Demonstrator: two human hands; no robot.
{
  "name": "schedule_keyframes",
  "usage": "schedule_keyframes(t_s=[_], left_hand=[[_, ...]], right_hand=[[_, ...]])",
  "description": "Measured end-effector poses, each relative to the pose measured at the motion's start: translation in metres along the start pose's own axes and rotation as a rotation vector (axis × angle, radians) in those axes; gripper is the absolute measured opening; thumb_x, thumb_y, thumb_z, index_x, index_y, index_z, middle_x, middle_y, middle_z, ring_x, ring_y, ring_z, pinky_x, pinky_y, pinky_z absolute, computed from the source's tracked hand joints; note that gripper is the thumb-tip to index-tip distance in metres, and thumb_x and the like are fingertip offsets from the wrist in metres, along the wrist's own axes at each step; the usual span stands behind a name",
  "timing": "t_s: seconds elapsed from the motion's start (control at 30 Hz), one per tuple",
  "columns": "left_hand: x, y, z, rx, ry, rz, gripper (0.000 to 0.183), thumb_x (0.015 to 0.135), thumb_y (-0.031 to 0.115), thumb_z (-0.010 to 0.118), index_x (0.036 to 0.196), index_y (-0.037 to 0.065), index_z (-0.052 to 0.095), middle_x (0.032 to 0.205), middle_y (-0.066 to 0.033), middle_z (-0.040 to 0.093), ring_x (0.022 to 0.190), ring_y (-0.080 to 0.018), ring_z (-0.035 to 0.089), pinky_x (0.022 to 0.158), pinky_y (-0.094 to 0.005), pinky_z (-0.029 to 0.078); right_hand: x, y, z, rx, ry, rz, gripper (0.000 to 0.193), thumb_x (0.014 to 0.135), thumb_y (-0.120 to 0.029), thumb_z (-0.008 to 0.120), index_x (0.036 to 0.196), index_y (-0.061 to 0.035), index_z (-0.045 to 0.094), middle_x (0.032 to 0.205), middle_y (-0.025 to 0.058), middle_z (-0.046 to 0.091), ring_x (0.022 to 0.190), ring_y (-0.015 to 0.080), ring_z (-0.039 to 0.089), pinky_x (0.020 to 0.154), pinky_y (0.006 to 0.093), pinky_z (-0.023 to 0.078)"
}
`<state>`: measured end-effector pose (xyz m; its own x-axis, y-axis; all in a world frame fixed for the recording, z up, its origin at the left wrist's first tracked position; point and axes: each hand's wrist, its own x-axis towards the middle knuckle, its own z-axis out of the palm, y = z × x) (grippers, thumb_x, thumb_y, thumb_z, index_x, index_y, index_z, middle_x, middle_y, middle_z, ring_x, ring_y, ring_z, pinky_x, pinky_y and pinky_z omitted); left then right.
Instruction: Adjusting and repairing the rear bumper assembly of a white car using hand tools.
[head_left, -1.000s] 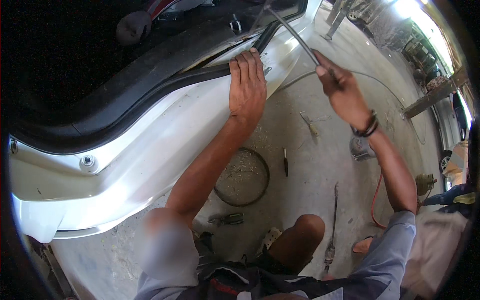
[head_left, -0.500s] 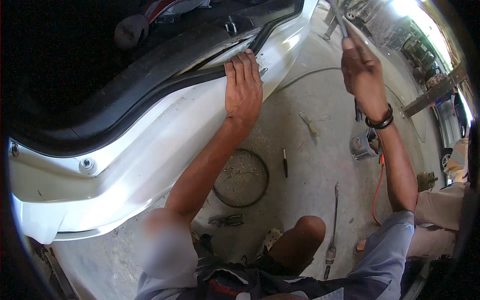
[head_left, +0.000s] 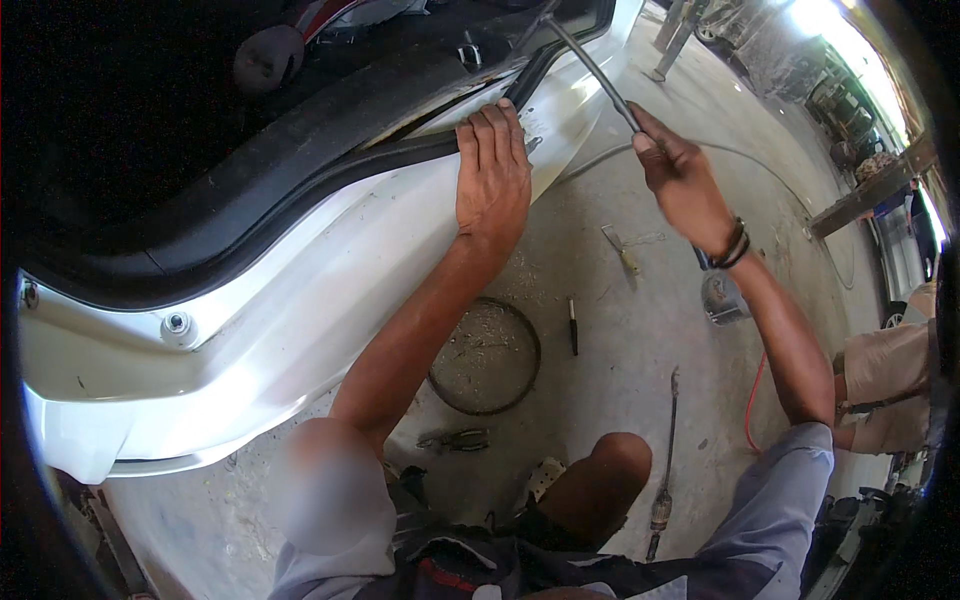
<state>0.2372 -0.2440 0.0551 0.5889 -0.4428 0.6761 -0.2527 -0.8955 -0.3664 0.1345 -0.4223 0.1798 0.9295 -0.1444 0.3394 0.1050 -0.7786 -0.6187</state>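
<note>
My left hand (head_left: pixel 494 185) lies on the white car body (head_left: pixel 330 270), its fingers laid side by side over the black rubber seal (head_left: pixel 300 215) at the edge of the opening. Its thumb is hard to make out. In my right hand (head_left: pixel 684 190), closed around the handle, is a hammer (head_left: pixel 592 70) with a slim metal shaft. The shaft slants up and left, and the dark head is over the seal near the top of the view. Beside my left fingertips the white paint is chipped.
On the concrete floor lie a wire ring (head_left: pixel 536 372), pliers (head_left: pixel 455 440), a dark slim tool (head_left: pixel 573 327), a scraper-like tool (head_left: pixel 622 250) and a long rod tool (head_left: pixel 668 470). A bucket (head_left: pixel 722 300) stands below my right forearm. Another person (head_left: pixel 890 385) is at right.
My right hand has swung left and slightly down with the hammer, bringing its head into view over the car's edge. My left hand stays nearly where it was. The person at right has shifted.
</note>
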Motion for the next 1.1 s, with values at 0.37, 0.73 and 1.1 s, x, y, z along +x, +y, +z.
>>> schedule_keyframes(t_s=[0.37,0.73,1.1], left_hand=[[0.000,0.000,0.001,-0.013,0.011,-0.002,0.088,0.092,0.046,0.069,0.152,-0.010,0.037,0.140,-0.0220,0.049,0.130,-0.0349,0.046,0.116,-0.0498,0.031],[0.001,-0.001,0.001,-0.015,0.027,-0.003,0.087,0.092,0.047,0.068,0.151,-0.010,0.038,0.139,-0.0213,0.050,0.129,-0.0345,0.046,0.116,-0.0493,0.032],[0.001,0.000,0.001,-0.016,0.029,-0.006,0.088,0.092,0.046,0.069,0.151,-0.010,0.038,0.138,-0.0216,0.050,0.128,-0.0349,0.047,0.115,-0.0492,0.033]], right_hand=[[-0.007,0.023,0.003,-0.082,0.039,-0.200,0.047,0.108,-0.032,0.055,0.147,-0.0058,0.055,0.073,-0.0058,0.049,0.065,0.0050,0.042,0.061,0.0235,0.038],[0.001,0.003,0.006,-0.096,0.353,-0.344,0.047,0.110,-0.026,0.051,0.151,-0.0034,0.049,0.087,0.0000,0.058,0.074,0.0089,0.050,0.068,0.0296,0.043],[-0.006,-0.004,0.001,-0.045,0.343,-0.359,0.049,0.108,-0.031,0.056,0.152,-0.0096,0.051,0.073,-0.0073,0.050,0.060,0.0022,0.040,0.055,0.0205,0.035]])
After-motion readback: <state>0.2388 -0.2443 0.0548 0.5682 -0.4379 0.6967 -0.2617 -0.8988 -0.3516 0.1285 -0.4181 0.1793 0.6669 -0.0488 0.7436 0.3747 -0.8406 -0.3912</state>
